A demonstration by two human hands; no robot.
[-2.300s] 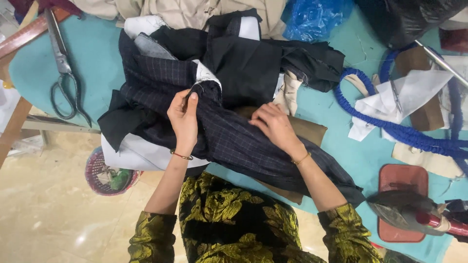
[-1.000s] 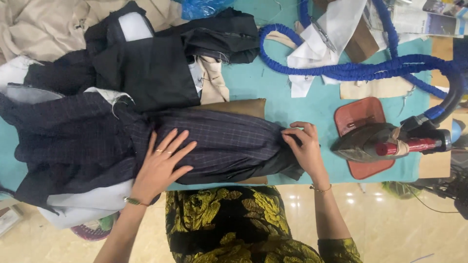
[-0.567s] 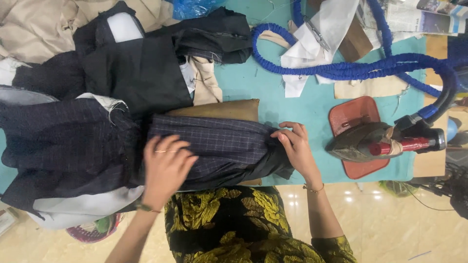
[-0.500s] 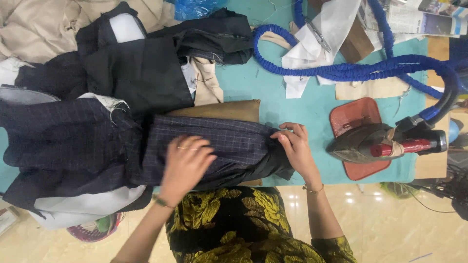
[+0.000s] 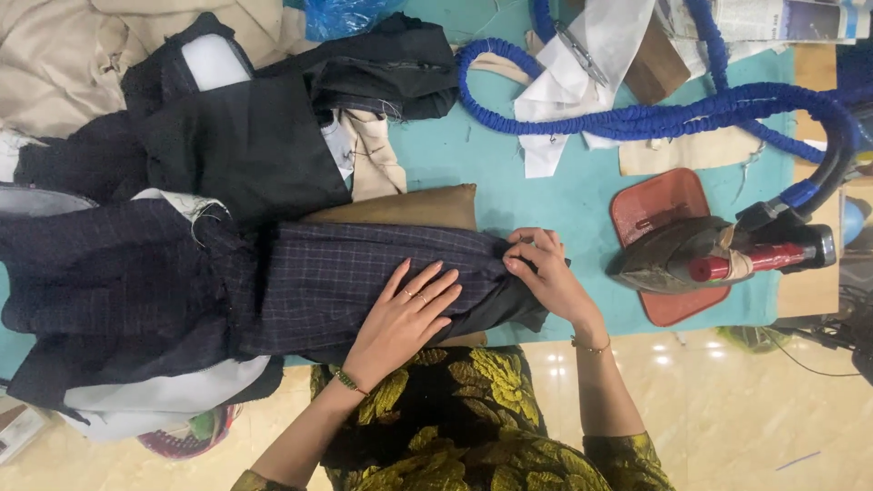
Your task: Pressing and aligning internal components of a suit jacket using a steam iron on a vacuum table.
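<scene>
A dark navy checked sleeve (image 5: 364, 277) lies flat along the near edge of the teal tabletop (image 5: 546, 195), drawn over a tan pressing cushion (image 5: 409, 207) whose far side shows above it. The cloth carries a fine pale grid; it is smooth in the middle and gathers into folds at its right end. To the left it joins the rest of the jacket (image 5: 109, 282), which lies crumpled with pale lining showing at its near side.

The left hand (image 5: 400, 318) rests palm down on the sleeve, fingers spread and flat, holding nothing. The right hand (image 5: 546, 273) pinches the sleeve's right end between curled fingertips.

Just right of the right hand an iron (image 5: 700, 255) sits on a red rest (image 5: 655, 205), near the tabletop's right edge. A blue hose (image 5: 637, 118) loops across the far right part. Black cloth (image 5: 245, 136) is piled toward the far left.
</scene>
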